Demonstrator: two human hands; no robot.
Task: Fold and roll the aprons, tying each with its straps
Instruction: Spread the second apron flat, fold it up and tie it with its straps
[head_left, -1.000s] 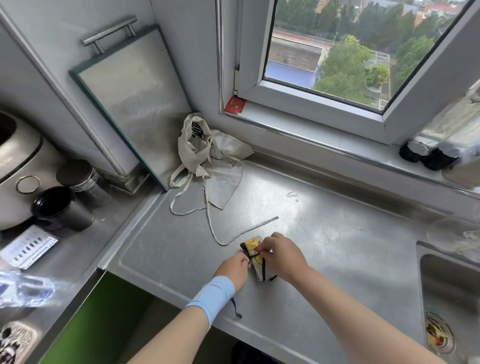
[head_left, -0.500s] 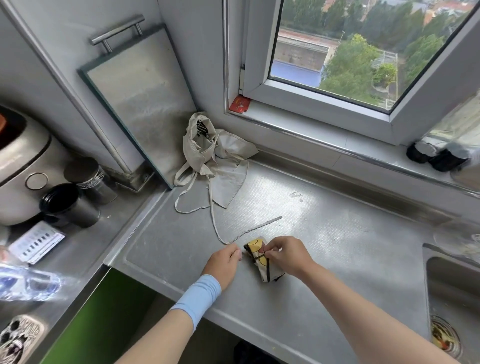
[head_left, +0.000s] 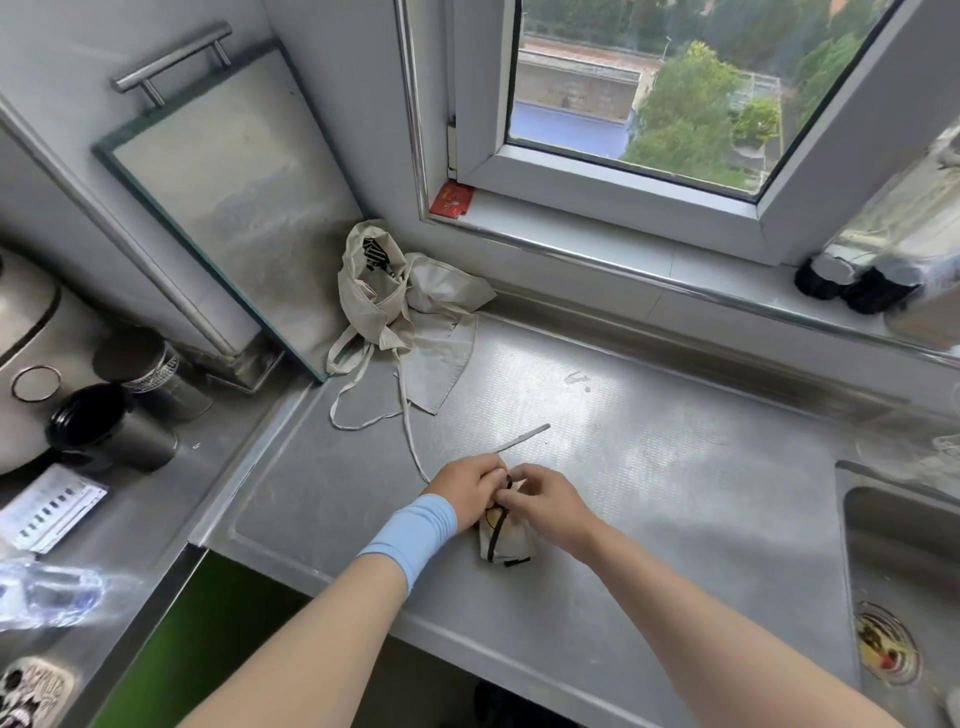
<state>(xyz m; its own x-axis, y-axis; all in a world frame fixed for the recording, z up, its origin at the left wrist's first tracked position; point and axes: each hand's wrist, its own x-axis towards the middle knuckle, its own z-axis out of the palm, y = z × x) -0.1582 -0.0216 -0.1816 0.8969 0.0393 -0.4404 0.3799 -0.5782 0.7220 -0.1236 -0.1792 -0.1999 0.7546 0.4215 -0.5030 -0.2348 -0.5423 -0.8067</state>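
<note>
A small rolled apron (head_left: 506, 540), pale with a yellow print and black straps, lies on the steel counter (head_left: 649, 467) near its front edge. My left hand (head_left: 467, 491), with a blue wristband, and my right hand (head_left: 543, 501) meet over the roll's far end. Both pinch the thin black strap (head_left: 506, 486) there. A black strap runs down the side of the roll. A second apron (head_left: 400, 317), beige and crumpled, sits at the back by the wall, its long straps (head_left: 415, 447) trailing across the counter toward my hands.
A steel board with a handle (head_left: 228, 208) leans against the wall at left. Black cups (head_left: 109, 431) and a cooker (head_left: 26, 343) stand on the left worktop. A sink (head_left: 904, 571) lies at right. Dark bottles (head_left: 852, 280) stand on the window sill.
Both hands have come together above the roll's far end and now pinch the black strap. The roll lies a little nearer the counter's front edge than before.
</note>
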